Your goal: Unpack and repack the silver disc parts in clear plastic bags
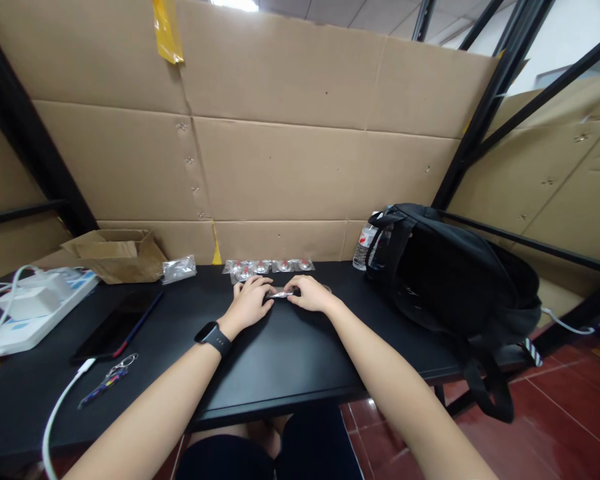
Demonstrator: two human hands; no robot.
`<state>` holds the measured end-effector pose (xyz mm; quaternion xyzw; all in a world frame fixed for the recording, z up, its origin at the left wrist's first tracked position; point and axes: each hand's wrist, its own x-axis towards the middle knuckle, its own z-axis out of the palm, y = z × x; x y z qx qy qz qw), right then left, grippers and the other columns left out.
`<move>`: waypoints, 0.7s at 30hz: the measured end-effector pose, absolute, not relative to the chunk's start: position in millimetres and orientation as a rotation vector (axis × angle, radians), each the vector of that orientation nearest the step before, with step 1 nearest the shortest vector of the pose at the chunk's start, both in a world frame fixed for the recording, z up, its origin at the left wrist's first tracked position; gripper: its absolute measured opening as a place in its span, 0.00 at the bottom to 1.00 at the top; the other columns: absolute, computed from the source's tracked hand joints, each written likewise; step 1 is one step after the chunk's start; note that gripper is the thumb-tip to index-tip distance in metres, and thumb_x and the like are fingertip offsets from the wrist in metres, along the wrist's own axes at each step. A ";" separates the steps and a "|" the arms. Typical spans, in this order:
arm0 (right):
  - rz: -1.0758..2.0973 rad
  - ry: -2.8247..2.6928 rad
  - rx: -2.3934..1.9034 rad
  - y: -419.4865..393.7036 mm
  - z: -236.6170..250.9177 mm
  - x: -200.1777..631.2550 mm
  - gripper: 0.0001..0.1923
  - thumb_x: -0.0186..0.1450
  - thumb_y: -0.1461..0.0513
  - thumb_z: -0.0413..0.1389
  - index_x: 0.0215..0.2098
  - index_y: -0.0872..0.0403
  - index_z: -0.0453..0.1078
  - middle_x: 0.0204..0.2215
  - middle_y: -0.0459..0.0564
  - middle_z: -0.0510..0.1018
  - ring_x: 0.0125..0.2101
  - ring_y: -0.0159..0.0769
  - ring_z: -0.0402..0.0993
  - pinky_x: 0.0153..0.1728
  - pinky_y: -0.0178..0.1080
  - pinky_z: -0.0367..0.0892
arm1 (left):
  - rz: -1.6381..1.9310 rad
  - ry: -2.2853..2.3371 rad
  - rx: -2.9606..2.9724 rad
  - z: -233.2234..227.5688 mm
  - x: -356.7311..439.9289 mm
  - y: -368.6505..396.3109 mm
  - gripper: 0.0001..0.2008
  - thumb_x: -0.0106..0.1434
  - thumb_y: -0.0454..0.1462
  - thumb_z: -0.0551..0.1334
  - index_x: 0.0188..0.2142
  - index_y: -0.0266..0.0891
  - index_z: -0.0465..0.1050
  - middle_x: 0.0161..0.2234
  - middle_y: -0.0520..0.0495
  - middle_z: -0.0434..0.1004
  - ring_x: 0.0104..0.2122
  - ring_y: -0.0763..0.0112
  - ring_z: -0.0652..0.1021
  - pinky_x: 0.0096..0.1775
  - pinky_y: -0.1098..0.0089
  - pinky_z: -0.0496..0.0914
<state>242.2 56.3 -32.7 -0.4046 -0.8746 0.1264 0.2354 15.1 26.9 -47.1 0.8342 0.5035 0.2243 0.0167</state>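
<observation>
1. Hands: left hand (250, 300) and right hand (311, 293) rest on the black table (290, 353), each pinching one end of a small clear packet (281, 294) held between them.
2. Packet: lies flat at the table's middle, just in front of a row of similar packets (270, 267) by the cardboard wall (280, 167).
3. Surroundings: black backpack (445, 280) and water bottle (364, 248) to the right; phone (115, 327), keys (107, 380), power strip (35, 307) and open cardboard box (115, 257) to the left.
</observation>
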 end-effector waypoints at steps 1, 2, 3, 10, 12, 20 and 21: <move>0.367 -2.386 -1.117 57.1 -32.6 241.9 0.10 0.62 0.64 0.61 0.42 0.52 0.80 0.38 0.51 0.82 0.37 0.37 0.76 0.41 0.36 0.67 | 0.708 1.573 2.567 -45.9 14.8 27.5 0.11 0.65 0.39 0.60 0.45 0.50 0.77 0.57 0.47 0.76 0.62 0.51 0.66 0.55 0.49 0.56; 0.389 -2.364 -1.127 58.1 -32.6 241.8 0.09 0.63 0.64 0.60 0.42 0.52 0.80 0.36 0.50 0.82 0.35 0.36 0.76 0.39 0.36 0.66 | 0.723 1.588 2.528 -44.4 14.5 28.0 0.10 0.66 0.39 0.59 0.44 0.50 0.77 0.54 0.47 0.78 0.60 0.52 0.69 0.54 0.50 0.56; 0.413 -2.336 -1.137 59.3 -32.9 241.7 0.09 0.65 0.63 0.59 0.42 0.52 0.80 0.34 0.50 0.83 0.33 0.35 0.76 0.37 0.35 0.66 | 0.739 1.605 2.481 -42.8 14.1 28.5 0.10 0.67 0.40 0.58 0.44 0.49 0.77 0.51 0.47 0.81 0.58 0.53 0.72 0.53 0.51 0.56; 0.534 -2.133 -1.177 64.9 -41.4 239.3 0.11 0.66 0.62 0.59 0.46 0.53 0.76 0.28 0.45 0.82 0.29 0.33 0.77 0.35 0.33 0.66 | 0.796 1.664 2.266 -38.0 12.8 30.5 0.10 0.69 0.41 0.55 0.46 0.48 0.74 0.37 0.49 0.86 0.46 0.58 0.81 0.50 0.57 0.56; 0.548 -2.120 -1.199 64.4 -43.4 239.3 0.17 0.64 0.63 0.60 0.52 0.52 0.72 0.27 0.44 0.81 0.29 0.33 0.78 0.36 0.33 0.66 | 0.795 1.688 2.254 -39.9 13.3 31.2 0.12 0.67 0.39 0.57 0.49 0.48 0.70 0.37 0.50 0.86 0.45 0.59 0.81 0.50 0.58 0.56; 0.667 -2.235 -1.161 65.3 -47.1 241.9 0.30 0.53 0.61 0.71 0.52 0.52 0.71 0.29 0.41 0.80 0.27 0.30 0.75 0.35 0.32 0.65 | 0.779 1.656 2.270 -37.1 13.3 28.3 0.09 0.67 0.40 0.56 0.45 0.48 0.70 0.36 0.52 0.86 0.42 0.60 0.81 0.49 0.59 0.57; 0.666 -2.228 -1.157 66.1 -48.4 241.5 0.28 0.53 0.61 0.71 0.51 0.52 0.72 0.28 0.41 0.80 0.26 0.30 0.74 0.35 0.32 0.64 | 0.769 1.634 2.272 -35.9 12.7 27.6 0.08 0.66 0.42 0.57 0.44 0.48 0.71 0.37 0.52 0.86 0.42 0.60 0.81 0.49 0.59 0.57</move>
